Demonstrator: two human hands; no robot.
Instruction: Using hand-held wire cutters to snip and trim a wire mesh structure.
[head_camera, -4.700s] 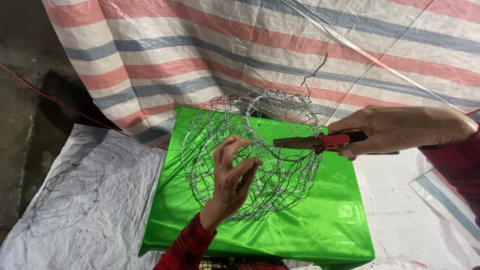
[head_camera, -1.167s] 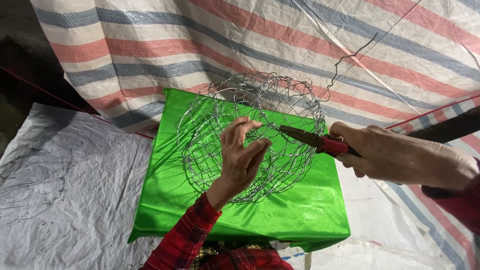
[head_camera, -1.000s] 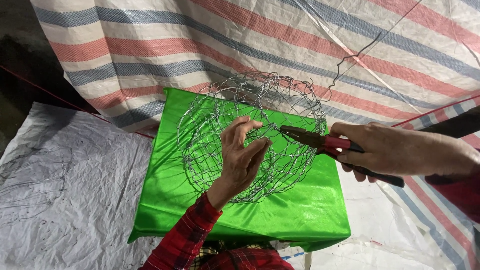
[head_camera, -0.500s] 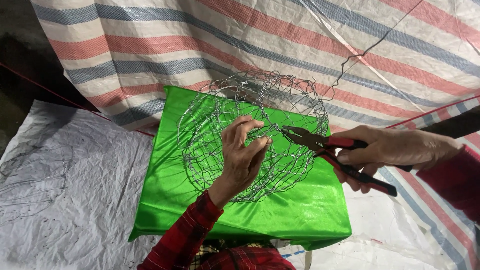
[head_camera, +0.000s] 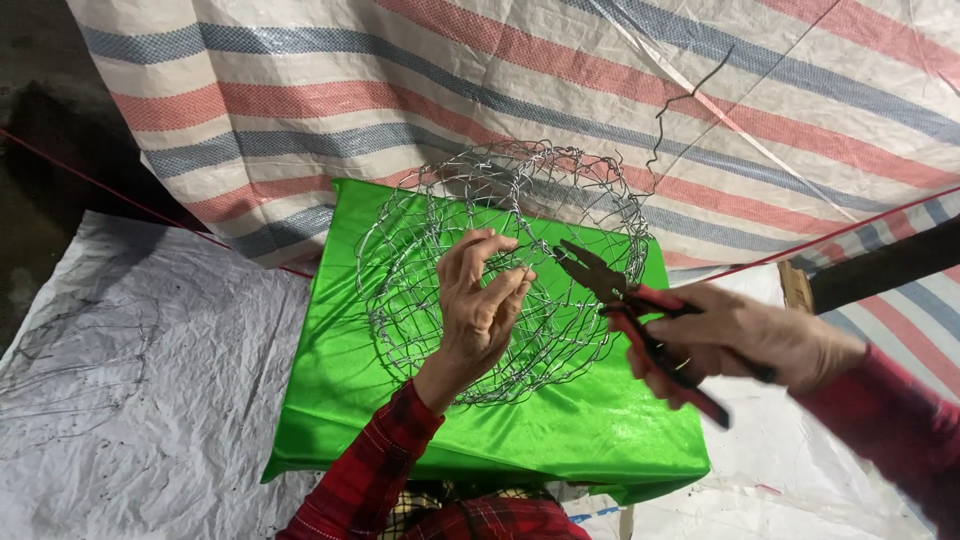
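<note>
A round basket of woven silver wire mesh (head_camera: 420, 230) rests on a shiny green cloth (head_camera: 330, 370). My left hand (head_camera: 480, 305) reaches inside the basket, with thumb and fingers pinching the mesh. My right hand (head_camera: 745, 340) grips red-handled pliers (head_camera: 625, 300) just right of the basket. The pliers' jaws are parted and point toward the mesh near my left fingers. A thin loose wire end (head_camera: 680, 110) sticks up from the basket's far rim.
A striped red, blue and white woven tarp (head_camera: 520, 90) lies behind the green cloth. A crumpled grey-white plastic sheet (head_camera: 120, 380) covers the ground at left. A dark bar (head_camera: 880, 270) and a red cord (head_camera: 820, 235) cross at right.
My right hand has drawn the pliers back to the right and lower, and their handles and jaws have spread apart. My left hand stays on the mesh.
</note>
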